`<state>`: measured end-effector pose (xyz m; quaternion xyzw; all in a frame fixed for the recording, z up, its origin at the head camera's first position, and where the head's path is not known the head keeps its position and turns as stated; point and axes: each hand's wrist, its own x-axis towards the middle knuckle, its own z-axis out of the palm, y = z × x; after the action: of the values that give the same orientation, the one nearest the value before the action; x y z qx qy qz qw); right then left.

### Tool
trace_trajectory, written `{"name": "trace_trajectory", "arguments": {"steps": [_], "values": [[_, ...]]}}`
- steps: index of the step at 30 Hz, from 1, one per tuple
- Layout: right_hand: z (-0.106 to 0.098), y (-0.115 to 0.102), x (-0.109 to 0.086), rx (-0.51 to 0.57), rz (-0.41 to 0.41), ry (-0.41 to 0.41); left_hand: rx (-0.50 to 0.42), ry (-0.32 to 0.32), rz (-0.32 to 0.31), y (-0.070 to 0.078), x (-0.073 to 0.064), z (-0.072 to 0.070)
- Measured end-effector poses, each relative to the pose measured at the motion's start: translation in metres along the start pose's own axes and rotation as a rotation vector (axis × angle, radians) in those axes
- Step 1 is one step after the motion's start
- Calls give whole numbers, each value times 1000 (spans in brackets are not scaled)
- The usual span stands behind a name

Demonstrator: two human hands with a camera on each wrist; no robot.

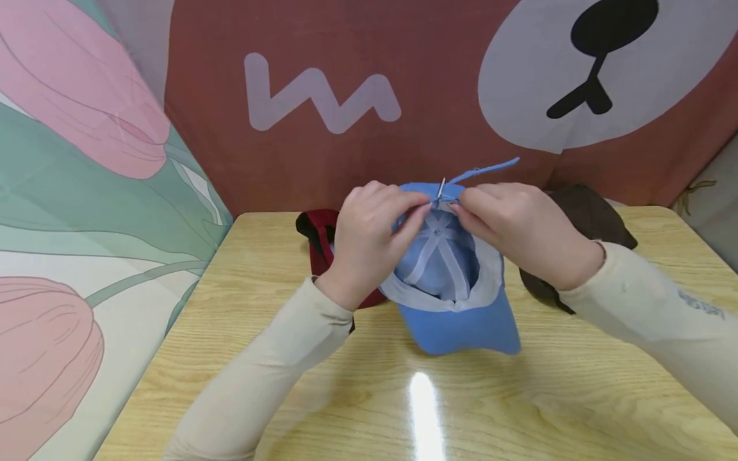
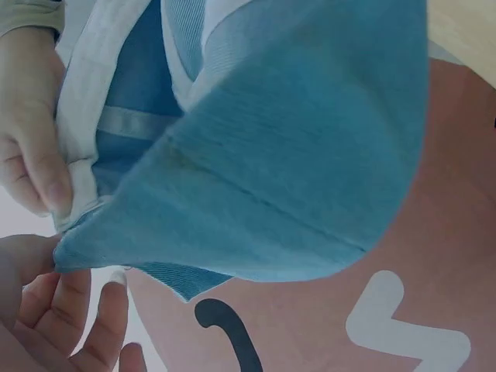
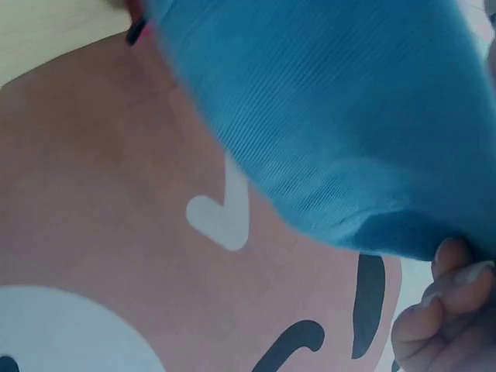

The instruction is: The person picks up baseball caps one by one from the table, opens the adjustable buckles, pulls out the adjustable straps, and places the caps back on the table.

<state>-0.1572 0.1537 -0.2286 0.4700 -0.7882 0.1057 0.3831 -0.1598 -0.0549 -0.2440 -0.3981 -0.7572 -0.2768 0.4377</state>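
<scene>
Pinching the back edge of the blue cap (image 1: pixel 441 266) between thumb and fingers, the left hand (image 1: pixel 375 234) and right hand (image 1: pixel 516 221) flank the metal clasp (image 1: pixel 441 187), one grip at its 8 o'clock, the other at its 4. From both grips the cap extends toward 6 o'clock over the desk (image 1: pixel 576 403), brim lowest. The loose strap (image 1: pixel 487 169) points its long axis to 2 o'clock; the right hand is nearer, so the next pull probably turns on that line. A red cap (image 1: pixel 321 240) lies at 9 o'clock, a dark cap (image 1: pixel 594 218) at 3.
</scene>
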Motion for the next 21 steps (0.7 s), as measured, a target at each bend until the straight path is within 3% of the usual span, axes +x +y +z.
{"name": "trace_trajectory", "arguments": {"steps": [4, 8, 13, 21], "values": [[-1, 1, -2, -19, -22, -8, 69, -27, 38, 2, 1, -1], [-3, 0, -2, 69, 62, -37, 121, -42, 74, 4, 0, -1], [-3, -1, -1, 167, 165, -35, 108, -18, 65, 5, -2, 1], [-5, 2, -5, 5, -8, -31, -29, -53, -9, 5, -3, 2]]}}
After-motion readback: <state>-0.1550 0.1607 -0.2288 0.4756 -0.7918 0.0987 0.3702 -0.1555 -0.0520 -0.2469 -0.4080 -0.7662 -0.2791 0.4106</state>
